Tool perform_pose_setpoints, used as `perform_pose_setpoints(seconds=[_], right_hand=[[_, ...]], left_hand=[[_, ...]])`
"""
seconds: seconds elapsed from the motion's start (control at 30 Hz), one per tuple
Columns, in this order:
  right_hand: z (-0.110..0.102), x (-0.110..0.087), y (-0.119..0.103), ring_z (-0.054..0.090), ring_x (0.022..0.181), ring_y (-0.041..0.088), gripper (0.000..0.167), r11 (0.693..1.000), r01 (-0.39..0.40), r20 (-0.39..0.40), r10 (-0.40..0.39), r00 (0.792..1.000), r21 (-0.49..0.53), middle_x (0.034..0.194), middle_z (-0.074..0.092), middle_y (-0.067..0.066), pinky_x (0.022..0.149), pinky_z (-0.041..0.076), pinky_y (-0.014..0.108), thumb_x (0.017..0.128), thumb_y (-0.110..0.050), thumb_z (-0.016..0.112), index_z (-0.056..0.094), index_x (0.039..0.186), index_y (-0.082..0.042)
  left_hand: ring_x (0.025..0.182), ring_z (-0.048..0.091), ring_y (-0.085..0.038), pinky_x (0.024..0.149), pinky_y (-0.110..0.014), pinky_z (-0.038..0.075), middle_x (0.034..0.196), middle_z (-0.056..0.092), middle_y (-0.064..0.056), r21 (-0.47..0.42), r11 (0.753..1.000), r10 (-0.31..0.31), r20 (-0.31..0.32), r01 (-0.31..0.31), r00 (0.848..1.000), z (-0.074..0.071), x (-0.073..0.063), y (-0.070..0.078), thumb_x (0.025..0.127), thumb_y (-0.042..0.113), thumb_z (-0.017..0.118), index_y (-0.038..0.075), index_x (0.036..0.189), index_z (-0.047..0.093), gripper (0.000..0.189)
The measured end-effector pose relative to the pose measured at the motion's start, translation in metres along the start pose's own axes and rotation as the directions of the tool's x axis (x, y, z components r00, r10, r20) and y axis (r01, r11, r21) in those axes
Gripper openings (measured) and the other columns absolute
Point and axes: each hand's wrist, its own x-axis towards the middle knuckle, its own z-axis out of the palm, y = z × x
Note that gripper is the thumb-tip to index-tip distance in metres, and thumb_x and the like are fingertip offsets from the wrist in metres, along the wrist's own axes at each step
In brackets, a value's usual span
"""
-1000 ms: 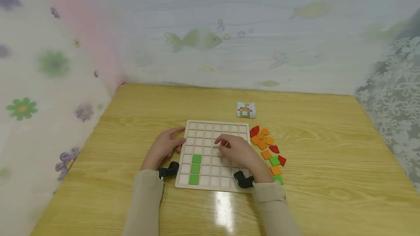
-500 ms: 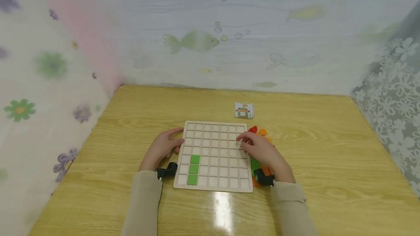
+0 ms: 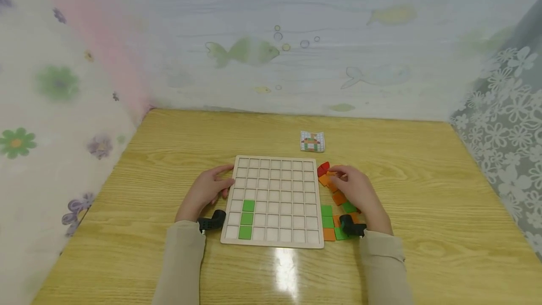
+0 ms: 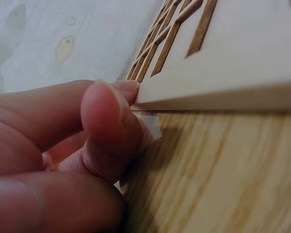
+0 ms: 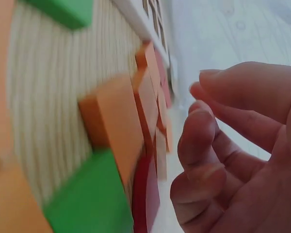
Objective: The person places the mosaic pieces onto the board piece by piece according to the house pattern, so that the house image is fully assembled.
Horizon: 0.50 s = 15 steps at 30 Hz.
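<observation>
A pale wooden grid board (image 3: 275, 196) lies on the table, with three green square tiles (image 3: 247, 219) stacked in one column near its lower left. My left hand (image 3: 205, 189) rests at the board's left side. In the left wrist view a fingertip (image 4: 127, 85) is right at the corner of the board's frame. Over the loose pieces right of the board hovers my right hand (image 3: 360, 189), fingers loosely bent. Below and beside its fingers, the right wrist view has orange tiles (image 5: 119, 119), a green tile (image 5: 94, 199) and a red piece (image 5: 145, 196). Nothing shows between its fingertips.
A small printed card (image 3: 312, 141) with a coloured grid picture lies beyond the board. Red pieces (image 3: 323, 169), green tiles (image 3: 327, 221) and an orange tile (image 3: 329, 234) lie along the board's right edge. Patterned walls rise behind the wooden table (image 3: 423, 178).
My right hand has moved right, from above the middle of the board to over the loose pieces beside it. My left hand stays at the board's left edge.
</observation>
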Motion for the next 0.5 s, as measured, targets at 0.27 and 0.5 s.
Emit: perform_pose_setpoints(seconds=[0.27,0.5], right_hand=[[-0.0096,-0.0021,0.0101,0.049,0.085,0.026,0.032,0.997,-0.043,-0.007,0.042,0.999,-0.07,0.105,0.05,0.015,0.072,0.042,0.038,0.087,-0.014,0.053,0.058,0.117,-0.005],[-0.0095,-0.0028,0.0117,0.046,0.085,0.028,0.035,0.991,-0.079,0.008,0.08,0.997,-0.103,0.11,0.046,0.018,0.074,0.04,0.041,0.083,-0.013,0.056,0.057,0.117,-0.005]], left_hand=[[0.034,0.031,-0.013,0.034,-0.027,0.031,0.059,0.056,-0.01,-0.016,1.0,-0.004,-0.002,0.004,1.0,-0.0006,-0.0009,0.0019,0.085,0.03,0.061,0.032,0.127,0.047,0.045],[0.034,0.031,-0.013,0.034,-0.026,0.031,0.059,0.056,-0.01,-0.031,0.999,-0.009,-0.003,0.009,1.0,-0.0004,-0.0009,0.0019,0.085,0.029,0.062,0.031,0.127,0.047,0.045]])
